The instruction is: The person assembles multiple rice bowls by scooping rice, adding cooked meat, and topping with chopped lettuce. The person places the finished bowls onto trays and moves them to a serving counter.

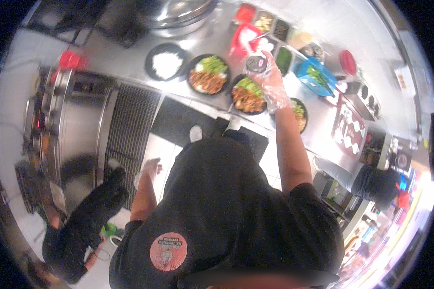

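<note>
In a clear plastic glove, my right hand [271, 85] grips a small round jar with a dark top [256, 63]. It is above the far rim of a black bowl of browned chopped food and shredded lettuce [248, 98]. Left of that bowl stands a similar filled bowl [208, 79], and beyond it a black bowl of white rice [166, 63]. Partly hidden by my right forearm is another filled bowl [300, 115]. My left hand [152, 168], also gloved, hangs low at my side over the floor, fingers apart and holding nothing.
Behind the bowls are several ingredient tubs [264, 22], a red container [241, 41] and a blue bin of greens [316, 77]. A large metal pot [176, 17] stands far left on the steel counter. A co-worker in black [94, 216] is at left; another person [373, 185] at right.
</note>
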### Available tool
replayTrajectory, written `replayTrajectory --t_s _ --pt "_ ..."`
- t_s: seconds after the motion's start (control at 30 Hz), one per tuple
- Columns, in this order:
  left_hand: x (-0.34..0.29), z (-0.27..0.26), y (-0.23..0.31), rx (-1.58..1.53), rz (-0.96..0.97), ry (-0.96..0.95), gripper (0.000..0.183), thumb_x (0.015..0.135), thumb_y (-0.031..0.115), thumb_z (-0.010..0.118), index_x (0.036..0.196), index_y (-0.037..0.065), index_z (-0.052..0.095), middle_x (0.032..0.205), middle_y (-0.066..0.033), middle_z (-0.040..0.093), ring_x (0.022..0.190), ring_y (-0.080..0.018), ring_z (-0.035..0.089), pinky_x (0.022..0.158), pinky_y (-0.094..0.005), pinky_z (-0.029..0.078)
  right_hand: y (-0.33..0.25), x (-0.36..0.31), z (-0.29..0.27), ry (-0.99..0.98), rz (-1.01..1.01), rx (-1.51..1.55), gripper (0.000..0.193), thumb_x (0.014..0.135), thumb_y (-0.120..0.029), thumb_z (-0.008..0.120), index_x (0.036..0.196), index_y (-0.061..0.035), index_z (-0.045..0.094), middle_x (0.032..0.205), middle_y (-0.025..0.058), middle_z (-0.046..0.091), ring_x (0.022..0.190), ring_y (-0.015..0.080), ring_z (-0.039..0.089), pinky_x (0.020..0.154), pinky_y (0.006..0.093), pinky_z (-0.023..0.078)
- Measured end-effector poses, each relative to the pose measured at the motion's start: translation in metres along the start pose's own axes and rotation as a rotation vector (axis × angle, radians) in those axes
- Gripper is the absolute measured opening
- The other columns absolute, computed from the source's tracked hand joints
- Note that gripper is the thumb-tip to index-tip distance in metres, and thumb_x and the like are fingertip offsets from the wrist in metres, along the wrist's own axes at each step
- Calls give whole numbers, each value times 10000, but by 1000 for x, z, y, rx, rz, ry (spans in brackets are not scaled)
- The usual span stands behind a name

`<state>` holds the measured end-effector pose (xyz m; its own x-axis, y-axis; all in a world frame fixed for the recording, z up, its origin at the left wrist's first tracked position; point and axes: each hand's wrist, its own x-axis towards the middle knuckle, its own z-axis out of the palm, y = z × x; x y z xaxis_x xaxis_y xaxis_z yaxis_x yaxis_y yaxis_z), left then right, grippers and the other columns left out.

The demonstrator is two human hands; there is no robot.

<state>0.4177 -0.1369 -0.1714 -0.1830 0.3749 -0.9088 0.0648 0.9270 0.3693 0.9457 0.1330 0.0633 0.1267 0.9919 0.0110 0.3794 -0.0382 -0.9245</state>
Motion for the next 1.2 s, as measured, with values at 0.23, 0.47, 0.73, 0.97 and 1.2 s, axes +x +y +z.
replayTrajectory --t_s 0.23,0.47,0.73,0.97,1.2 --pt "22 71 59 -87 -63 -144 335 973 269 632 1223 47 631 889 -118 676 642 -229 641 543 -340 492 30 16 -203 272 173 -192 630 807 -320 846 1326 -62 598 1194 134 666 1074 208 627 937 336 505" --pt "-29 161 112 13 51 -58 328 984 297 630 1169 27 650 858 -101 672 622 -207 639 539 -301 475 71 134 -308 509 121 -485 520 770 -314 810 1157 -5 650 1088 181 722 1037 304 697 936 403 533" --pt "-74 151 12 -209 33 -27 364 985 327 632 1202 35 634 914 -128 679 707 -241 653 603 -346 507 160 264 -279 188 272 -885 463 853 -357 670 1202 -52 680 1179 220 707 1122 361 681 954 456 536" --pt "-107 148 -79 1166 903 -46 220 981 281 622 979 63 647 801 -93 650 707 -268 648 622 -389 503 197 277 -259 -38 361 -1004 427 886 -364 620 1155 -48 724 1238 187 698 1158 344 671 975 451 534" --pt "-84 169 -32 -289 -185 1 336 964 315 657 1153 38 652 875 -99 672 720 -238 645 631 -375 491 235 282 -322 10 155 -806 562 933 -365 619 1358 2 583 1329 233 636 1244 346 612 1039 421 486"
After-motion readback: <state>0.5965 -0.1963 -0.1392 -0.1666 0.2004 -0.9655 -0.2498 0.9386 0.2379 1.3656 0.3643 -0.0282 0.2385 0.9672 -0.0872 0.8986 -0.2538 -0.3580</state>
